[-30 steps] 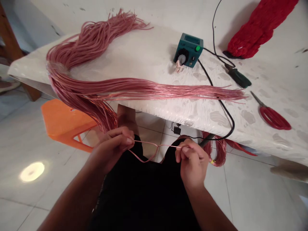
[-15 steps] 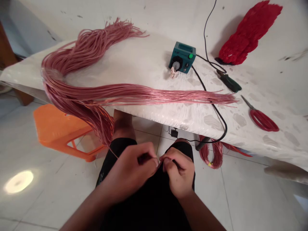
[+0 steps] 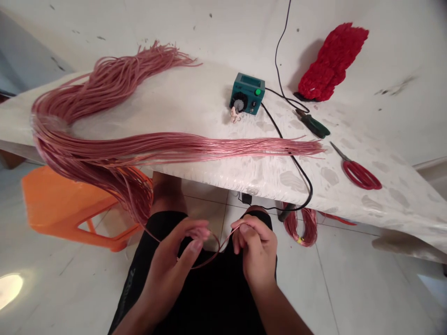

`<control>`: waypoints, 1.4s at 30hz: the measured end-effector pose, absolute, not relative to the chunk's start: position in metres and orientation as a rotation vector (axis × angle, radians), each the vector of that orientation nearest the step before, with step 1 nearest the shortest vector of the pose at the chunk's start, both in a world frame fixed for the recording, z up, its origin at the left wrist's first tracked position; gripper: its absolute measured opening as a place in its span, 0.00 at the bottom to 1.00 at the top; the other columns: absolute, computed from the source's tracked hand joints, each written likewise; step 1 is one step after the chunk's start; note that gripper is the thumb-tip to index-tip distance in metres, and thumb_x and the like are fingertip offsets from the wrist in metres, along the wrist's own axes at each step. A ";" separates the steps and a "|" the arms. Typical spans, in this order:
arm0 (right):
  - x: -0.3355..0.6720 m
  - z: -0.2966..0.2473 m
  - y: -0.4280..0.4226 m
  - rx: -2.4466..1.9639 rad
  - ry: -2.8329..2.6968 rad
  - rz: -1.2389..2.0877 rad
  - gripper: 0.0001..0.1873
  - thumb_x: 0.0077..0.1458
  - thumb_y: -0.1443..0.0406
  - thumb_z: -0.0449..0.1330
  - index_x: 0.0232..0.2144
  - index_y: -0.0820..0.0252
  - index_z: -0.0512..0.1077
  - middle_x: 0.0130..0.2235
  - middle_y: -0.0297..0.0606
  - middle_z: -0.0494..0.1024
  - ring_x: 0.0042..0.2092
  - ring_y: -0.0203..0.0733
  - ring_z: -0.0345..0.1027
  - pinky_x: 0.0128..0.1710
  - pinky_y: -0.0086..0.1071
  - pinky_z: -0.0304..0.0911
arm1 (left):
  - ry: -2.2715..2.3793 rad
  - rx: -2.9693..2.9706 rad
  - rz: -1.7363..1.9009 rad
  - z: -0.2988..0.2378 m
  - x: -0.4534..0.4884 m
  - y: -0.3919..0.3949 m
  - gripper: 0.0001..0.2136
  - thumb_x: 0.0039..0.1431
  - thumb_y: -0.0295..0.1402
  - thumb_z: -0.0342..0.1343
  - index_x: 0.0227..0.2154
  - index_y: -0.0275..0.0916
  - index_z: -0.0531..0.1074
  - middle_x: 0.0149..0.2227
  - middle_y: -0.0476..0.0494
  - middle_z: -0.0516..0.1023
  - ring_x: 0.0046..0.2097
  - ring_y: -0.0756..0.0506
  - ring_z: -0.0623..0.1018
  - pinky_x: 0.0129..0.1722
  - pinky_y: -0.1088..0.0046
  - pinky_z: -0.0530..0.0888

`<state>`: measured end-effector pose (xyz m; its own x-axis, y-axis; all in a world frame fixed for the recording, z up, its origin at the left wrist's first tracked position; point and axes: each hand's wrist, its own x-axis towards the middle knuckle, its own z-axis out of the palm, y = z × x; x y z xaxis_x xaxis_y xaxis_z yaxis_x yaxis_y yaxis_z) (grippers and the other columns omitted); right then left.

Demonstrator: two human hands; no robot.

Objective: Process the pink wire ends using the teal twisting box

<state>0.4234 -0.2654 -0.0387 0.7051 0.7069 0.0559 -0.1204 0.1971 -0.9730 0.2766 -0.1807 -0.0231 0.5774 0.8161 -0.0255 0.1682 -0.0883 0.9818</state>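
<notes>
A loop of thin pink cord (image 3: 220,251) hangs between my hands over the dark shorts. My right hand (image 3: 256,244) pinches it between thumb and forefinger. My left hand (image 3: 178,258) is open, thumb and fingers apart, with the cord passing around and behind it; whether the cord rests on the palm is hidden. From the left hand the strand runs back to a thick bundle of pink cords (image 3: 87,100), which drapes over the left part of the table and down past its front edge.
The table (image 3: 195,97) carries a green box with a dial (image 3: 246,95), green-handled pliers (image 3: 314,125) and red-handled scissors (image 3: 359,173). A red fluffy object (image 3: 331,65) leans by the wall. An orange stool (image 3: 66,204) stands left. Coiled pink cord (image 3: 309,228) hangs below the table edge.
My left hand has moved left and loosened from a pinch, its fingers spreading. A loop of cord now shows between the hands. The view has shifted slightly.
</notes>
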 end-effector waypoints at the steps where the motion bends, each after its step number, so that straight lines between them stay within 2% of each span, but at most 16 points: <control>1: 0.423 -0.039 -0.265 -1.230 -0.561 0.635 0.11 0.61 0.67 0.58 0.30 0.58 0.80 0.20 0.26 0.63 0.19 0.30 0.59 0.21 0.27 0.54 | 0.806 1.562 0.597 -0.025 0.278 -0.182 0.12 0.68 0.41 0.51 0.44 0.43 0.76 0.41 0.45 0.81 0.46 0.44 0.79 0.47 0.70 0.75; 3: 0.424 -0.039 -0.265 -1.214 -0.570 0.648 0.11 0.61 0.66 0.58 0.31 0.57 0.80 0.20 0.26 0.63 0.19 0.30 0.59 0.21 0.27 0.55 | 0.708 1.500 0.466 -0.026 0.282 -0.185 0.15 0.70 0.41 0.48 0.39 0.41 0.78 0.39 0.44 0.81 0.46 0.43 0.79 0.49 0.69 0.74; 5: 0.424 -0.038 -0.265 -1.207 -0.587 0.654 0.11 0.62 0.66 0.58 0.31 0.57 0.81 0.20 0.26 0.62 0.19 0.30 0.59 0.22 0.27 0.55 | 0.643 1.467 0.387 -0.024 0.286 -0.188 0.18 0.71 0.42 0.45 0.35 0.40 0.78 0.32 0.45 0.79 0.41 0.44 0.78 0.47 0.69 0.73; 8: 0.425 -0.036 -0.266 -1.207 -0.588 0.649 0.11 0.62 0.65 0.58 0.31 0.58 0.80 0.20 0.25 0.61 0.20 0.30 0.58 0.21 0.27 0.55 | 0.625 1.421 0.330 -0.022 0.289 -0.192 0.18 0.72 0.43 0.45 0.35 0.39 0.76 0.23 0.50 0.72 0.29 0.48 0.73 0.36 0.71 0.72; 11: 0.427 -0.039 -0.267 -1.192 -0.616 0.686 0.11 0.63 0.65 0.57 0.37 0.57 0.80 0.20 0.26 0.63 0.20 0.31 0.59 0.22 0.28 0.56 | 0.674 1.415 0.351 -0.021 0.289 -0.194 0.18 0.70 0.44 0.47 0.34 0.38 0.75 0.21 0.52 0.67 0.24 0.50 0.67 0.27 0.74 0.67; 14: 0.426 -0.043 -0.269 -1.205 -0.688 0.758 0.15 0.61 0.67 0.55 0.45 0.55 0.79 0.21 0.26 0.66 0.21 0.32 0.61 0.23 0.28 0.59 | 0.765 1.437 0.442 -0.020 0.289 -0.194 0.16 0.69 0.43 0.49 0.33 0.38 0.74 0.21 0.53 0.66 0.24 0.51 0.67 0.26 0.75 0.67; 18: 0.419 -0.047 -0.275 -1.302 -0.904 0.710 0.21 0.54 0.72 0.56 0.47 0.53 0.77 0.26 0.28 0.69 0.25 0.33 0.63 0.26 0.28 0.63 | 0.838 1.439 0.531 -0.017 0.291 -0.193 0.10 0.66 0.38 0.53 0.36 0.39 0.76 0.22 0.52 0.70 0.26 0.50 0.71 0.29 0.74 0.71; 22: 0.413 -0.048 -0.280 -1.374 -1.090 0.462 0.19 0.55 0.71 0.59 0.48 0.54 0.77 0.29 0.32 0.69 0.32 0.37 0.66 0.33 0.32 0.68 | 0.882 1.519 0.527 -0.015 0.292 -0.194 0.08 0.63 0.36 0.56 0.34 0.40 0.79 0.24 0.51 0.75 0.27 0.49 0.75 0.30 0.75 0.73; 25: 0.413 -0.045 -0.280 -1.436 -1.107 0.375 0.18 0.58 0.69 0.60 0.49 0.55 0.78 0.30 0.34 0.68 0.32 0.39 0.67 0.32 0.33 0.69 | 0.826 1.622 0.495 -0.013 0.293 -0.196 0.10 0.63 0.35 0.55 0.31 0.41 0.80 0.24 0.51 0.77 0.27 0.49 0.75 0.30 0.76 0.72; 28: 0.414 -0.039 -0.276 -1.438 -1.076 0.396 0.13 0.61 0.68 0.59 0.45 0.56 0.80 0.33 0.37 0.72 0.32 0.38 0.69 0.30 0.32 0.69 | 0.786 1.685 0.460 -0.011 0.293 -0.195 0.11 0.64 0.34 0.54 0.28 0.41 0.78 0.22 0.51 0.76 0.25 0.50 0.74 0.27 0.77 0.70; 32: 0.416 -0.030 -0.273 -1.416 -1.045 0.446 0.11 0.63 0.67 0.58 0.36 0.57 0.82 0.31 0.37 0.74 0.33 0.39 0.71 0.32 0.33 0.70 | 0.750 1.731 0.411 -0.012 0.289 -0.194 0.12 0.65 0.35 0.52 0.27 0.42 0.76 0.22 0.52 0.75 0.25 0.50 0.74 0.28 0.77 0.69; 36: 0.420 -0.023 -0.275 -1.409 -1.002 0.554 0.13 0.66 0.65 0.57 0.35 0.56 0.82 0.29 0.35 0.72 0.31 0.36 0.69 0.31 0.31 0.68 | 0.714 1.751 0.355 -0.013 0.284 -0.191 0.14 0.67 0.38 0.51 0.26 0.42 0.74 0.22 0.53 0.73 0.25 0.50 0.73 0.28 0.76 0.68; 42: 0.429 -0.017 -0.278 -1.419 -0.975 0.606 0.16 0.67 0.61 0.56 0.33 0.57 0.82 0.23 0.32 0.67 0.27 0.36 0.65 0.27 0.31 0.63 | 0.671 1.791 0.220 -0.015 0.277 -0.186 0.14 0.68 0.40 0.49 0.31 0.43 0.76 0.22 0.52 0.73 0.25 0.49 0.73 0.28 0.75 0.67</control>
<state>0.4291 -0.2782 -0.0171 0.5048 0.8412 0.1938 0.1986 0.1053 -0.9744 0.2769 -0.1860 -0.0154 0.8186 0.5443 -0.1837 0.3298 -0.1834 0.9261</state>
